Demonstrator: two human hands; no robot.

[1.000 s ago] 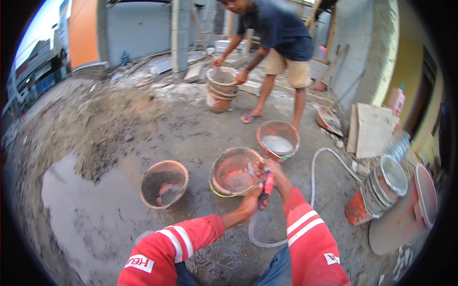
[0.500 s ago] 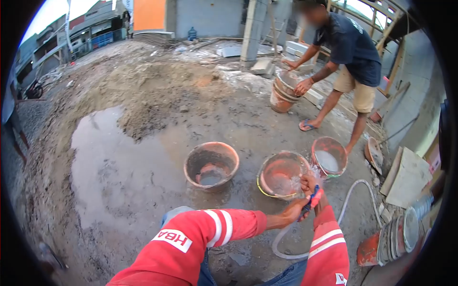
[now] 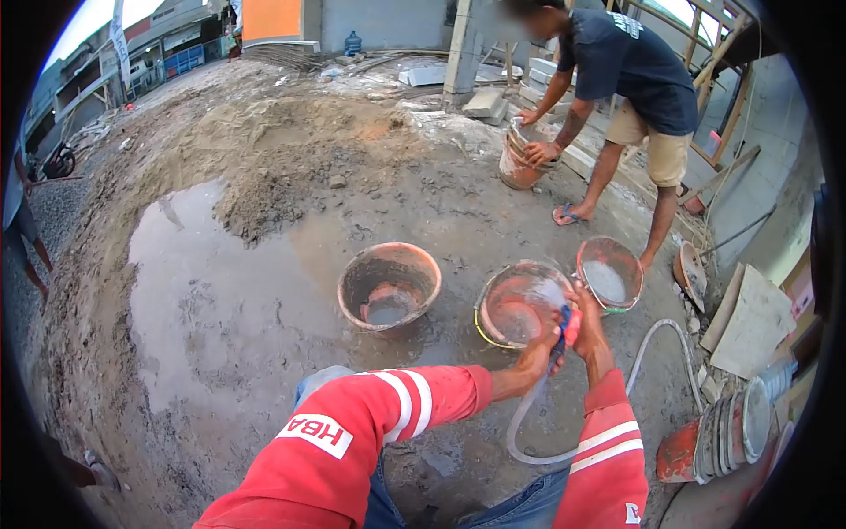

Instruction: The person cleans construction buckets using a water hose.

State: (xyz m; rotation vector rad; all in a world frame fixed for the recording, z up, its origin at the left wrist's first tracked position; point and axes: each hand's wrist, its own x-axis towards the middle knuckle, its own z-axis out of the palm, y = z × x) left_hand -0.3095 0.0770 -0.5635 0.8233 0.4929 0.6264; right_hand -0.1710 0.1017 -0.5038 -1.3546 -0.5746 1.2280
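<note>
Nozzle (image 3: 573, 328) moved nearer middle bucket (image 3: 506, 326); left sleeve (image 3: 315, 434) reads "HBA".

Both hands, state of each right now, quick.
Left hand: closed around the blue-and-pink hose nozzle.
Right hand: closed on the same nozzle, beside the left.

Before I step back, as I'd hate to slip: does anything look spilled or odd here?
A broad grey puddle lies on the muddy ground left of the buckets, against the sandy heap. It stands out as liquid outside any bucket; its source is unclear.
</note>
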